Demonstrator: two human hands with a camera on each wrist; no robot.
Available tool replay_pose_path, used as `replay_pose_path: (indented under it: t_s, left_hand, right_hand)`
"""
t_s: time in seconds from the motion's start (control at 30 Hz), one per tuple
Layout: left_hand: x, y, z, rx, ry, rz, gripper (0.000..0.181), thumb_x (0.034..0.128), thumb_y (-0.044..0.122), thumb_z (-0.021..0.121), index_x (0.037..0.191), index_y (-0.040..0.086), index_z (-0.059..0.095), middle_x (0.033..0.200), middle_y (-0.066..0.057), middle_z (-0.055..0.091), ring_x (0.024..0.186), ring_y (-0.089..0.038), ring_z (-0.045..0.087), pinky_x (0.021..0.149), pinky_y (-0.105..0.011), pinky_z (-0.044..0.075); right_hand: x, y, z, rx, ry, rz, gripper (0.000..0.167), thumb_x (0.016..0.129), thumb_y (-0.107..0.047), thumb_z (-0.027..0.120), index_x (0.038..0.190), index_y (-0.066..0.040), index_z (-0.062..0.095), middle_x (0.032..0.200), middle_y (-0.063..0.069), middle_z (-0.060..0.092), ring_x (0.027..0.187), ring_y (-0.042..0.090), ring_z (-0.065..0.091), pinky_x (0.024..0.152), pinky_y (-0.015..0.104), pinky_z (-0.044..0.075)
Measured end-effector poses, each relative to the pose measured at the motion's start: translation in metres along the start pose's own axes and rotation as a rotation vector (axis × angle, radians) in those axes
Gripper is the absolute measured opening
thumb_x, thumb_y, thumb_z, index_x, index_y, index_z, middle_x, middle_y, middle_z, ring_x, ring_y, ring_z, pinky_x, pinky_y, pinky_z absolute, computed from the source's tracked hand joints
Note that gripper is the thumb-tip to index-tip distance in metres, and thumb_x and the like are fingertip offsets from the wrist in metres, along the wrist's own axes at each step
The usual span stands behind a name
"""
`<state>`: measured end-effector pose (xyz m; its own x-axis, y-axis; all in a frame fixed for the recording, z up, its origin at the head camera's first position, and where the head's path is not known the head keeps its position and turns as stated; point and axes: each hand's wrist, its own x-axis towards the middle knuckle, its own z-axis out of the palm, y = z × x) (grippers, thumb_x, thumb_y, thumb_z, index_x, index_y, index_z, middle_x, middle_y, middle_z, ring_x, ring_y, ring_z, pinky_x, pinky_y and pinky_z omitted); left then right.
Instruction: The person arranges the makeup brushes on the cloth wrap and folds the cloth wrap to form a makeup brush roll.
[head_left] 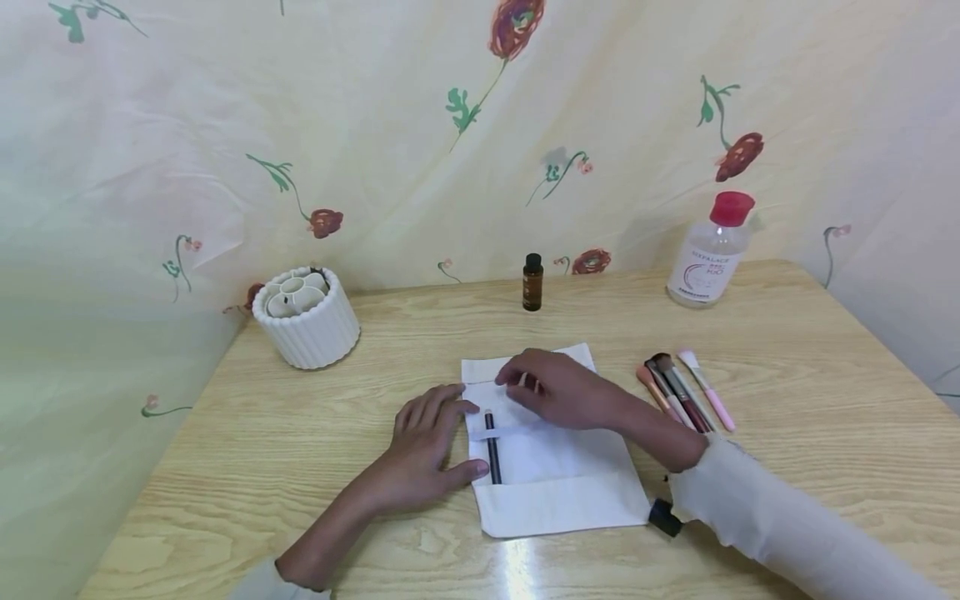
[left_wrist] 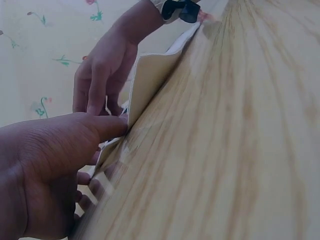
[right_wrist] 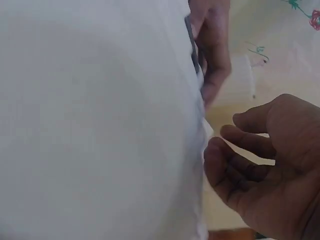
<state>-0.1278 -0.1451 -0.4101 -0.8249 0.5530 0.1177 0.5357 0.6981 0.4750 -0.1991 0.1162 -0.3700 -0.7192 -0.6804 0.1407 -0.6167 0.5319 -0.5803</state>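
Observation:
A white fabric brush pouch (head_left: 555, 507) lies unfolded on the table, with a narrow strap across its middle and a pocket along its lower edge. One slim dark makeup brush (head_left: 492, 450) with a pale tip sits under the strap, its lower end in the pocket. My left hand (head_left: 423, 454) rests along the pouch's left edge, fingers extended, thumb touching the border near that brush. Above the pouch's upper part is my right hand (head_left: 558, 387), its fingers loosely bent and nothing visible between them. Right of the pouch lie several makeup brushes (head_left: 678, 396) side by side.
A white ribbed round holder (head_left: 311, 329) stands at the back left of the wooden table (head_left: 247, 450). At the back are a small brown bottle (head_left: 532, 287) with a black cap and a clear red-capped bottle (head_left: 705, 262). A flower-patterned cloth (head_left: 375, 125) hangs behind.

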Motion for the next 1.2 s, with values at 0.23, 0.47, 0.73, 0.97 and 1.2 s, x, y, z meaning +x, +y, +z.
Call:
replay_pose_path:
  t_s: [0.23,0.47,0.73,0.97,1.2]
  left_hand:
    - [-0.001,0.001,0.000,-0.023,-0.006,-0.011,0.068,0.0937,0.052,0.065,0.145,0.016,0.039,0.162,-0.010,0.020,0.150,-0.031,0.010,0.114,-0.056,0.003]
    - [-0.002,0.001,-0.001,-0.032,-0.012,-0.027,0.068,0.0938,0.052,0.065,0.146,0.017,0.039,0.162,-0.010,0.018,0.150,-0.032,0.009,0.114,-0.055,0.001]
    - [-0.002,-0.001,-0.001,-0.020,-0.013,-0.028,0.068,0.0940,0.053,0.064,0.146,0.017,0.038,0.162,-0.010,0.018,0.150,-0.031,0.008,0.114,-0.055,0.002]
    - [-0.001,-0.002,0.001,-0.022,-0.011,-0.016,0.067,0.0942,0.054,0.063,0.145,0.018,0.038,0.162,-0.009,0.019,0.150,-0.029,0.008,0.114,-0.055,0.002]
    - [0.000,-0.001,0.003,-0.016,-0.009,-0.007,0.067,0.0939,0.054,0.064,0.144,0.018,0.039,0.162,-0.009,0.020,0.150,-0.028,0.009,0.114,-0.054,0.003]
  right_hand:
    - [-0.029,0.013,-0.053,-0.249,0.051,0.236,0.009,0.100,-0.019,0.063,0.102,-0.012,0.069,0.084,-0.004,0.064,0.071,0.012,0.058,0.061,0.030,0.050]
    - [-0.070,0.035,-0.091,-0.363,-0.017,0.437,0.016,0.097,-0.023,0.066,0.096,-0.007,0.067,0.076,-0.002,0.061,0.062,0.015,0.053,0.054,0.032,0.045]
    - [-0.089,0.046,-0.088,-0.381,-0.140,0.524,0.031,0.098,-0.039,0.063,0.082,-0.012,0.065,0.067,-0.001,0.056,0.049,0.015,0.053,0.052,0.032,0.042]
    - [-0.094,0.049,-0.078,-0.339,-0.141,0.539,0.035,0.095,-0.041,0.067,0.073,-0.016,0.056,0.064,0.001,0.053,0.049,0.016,0.051,0.047,0.033,0.041]
    - [-0.092,0.046,-0.077,-0.294,-0.148,0.549,0.032,0.098,-0.037,0.062,0.075,-0.015,0.058,0.064,0.000,0.054,0.048,0.016,0.052,0.046,0.033,0.043]
